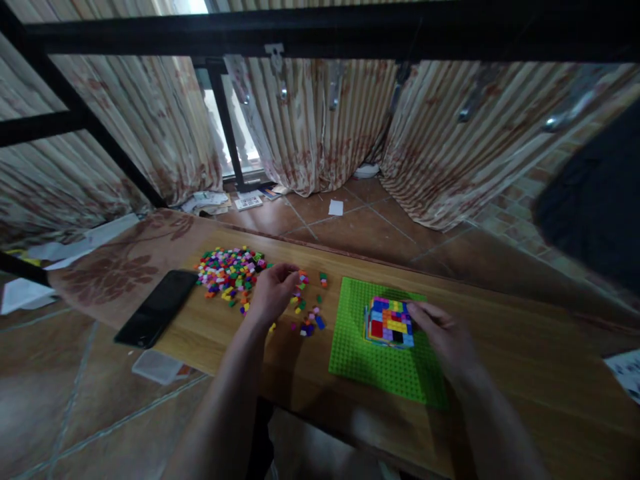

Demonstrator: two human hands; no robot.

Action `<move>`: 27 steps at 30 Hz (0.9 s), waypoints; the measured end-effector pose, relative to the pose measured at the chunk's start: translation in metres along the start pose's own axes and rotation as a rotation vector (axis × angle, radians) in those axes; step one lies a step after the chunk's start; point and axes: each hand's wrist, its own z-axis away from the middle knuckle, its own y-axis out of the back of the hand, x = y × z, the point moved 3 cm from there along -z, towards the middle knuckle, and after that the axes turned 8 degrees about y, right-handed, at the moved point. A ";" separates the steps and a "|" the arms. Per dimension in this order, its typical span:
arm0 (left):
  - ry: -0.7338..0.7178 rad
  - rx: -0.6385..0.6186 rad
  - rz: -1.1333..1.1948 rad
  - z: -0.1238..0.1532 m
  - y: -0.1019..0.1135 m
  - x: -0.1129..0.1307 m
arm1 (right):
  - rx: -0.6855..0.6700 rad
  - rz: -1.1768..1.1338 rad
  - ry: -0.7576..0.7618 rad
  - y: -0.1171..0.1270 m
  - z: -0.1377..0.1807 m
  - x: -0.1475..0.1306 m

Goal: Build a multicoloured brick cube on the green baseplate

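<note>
A many-coloured block of toy bricks (391,323) stands on a green studded baseplate (350,360), right of the middle of the wooden table. My right hand (443,333) has its fingers closed on the upper right edge of that block; the thumb is hard to make out. Farther left, my left hand (276,290) reaches over small loose toy bricks (303,279), its fingers curled together at the tips. Whatever is pinched there, if anything, is too small to see. A big heap of mixed toy bricks (230,273) lies just beyond my left hand.
A black phone-like slab (157,308) lies at the table's left end, beside a brown patterned cloth (130,267). More loose bricks (311,325) are scattered left of the baseplate. On the tiled floor sits a clear plastic container (157,367). A dark bar crosses above.
</note>
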 end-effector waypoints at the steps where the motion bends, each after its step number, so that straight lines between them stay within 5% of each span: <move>1: -0.014 0.047 -0.074 -0.002 0.008 -0.001 | 0.004 0.010 -0.003 0.000 0.000 0.000; 7: -0.095 0.024 -0.475 0.004 0.023 0.001 | 0.023 0.010 -0.017 0.001 -0.001 0.007; 12: -0.151 -0.035 -0.679 0.007 0.015 0.003 | 0.045 0.027 -0.039 0.003 -0.002 0.009; 27: -0.157 0.103 -1.077 0.009 -0.016 0.006 | 0.030 0.061 -0.069 0.001 0.000 0.001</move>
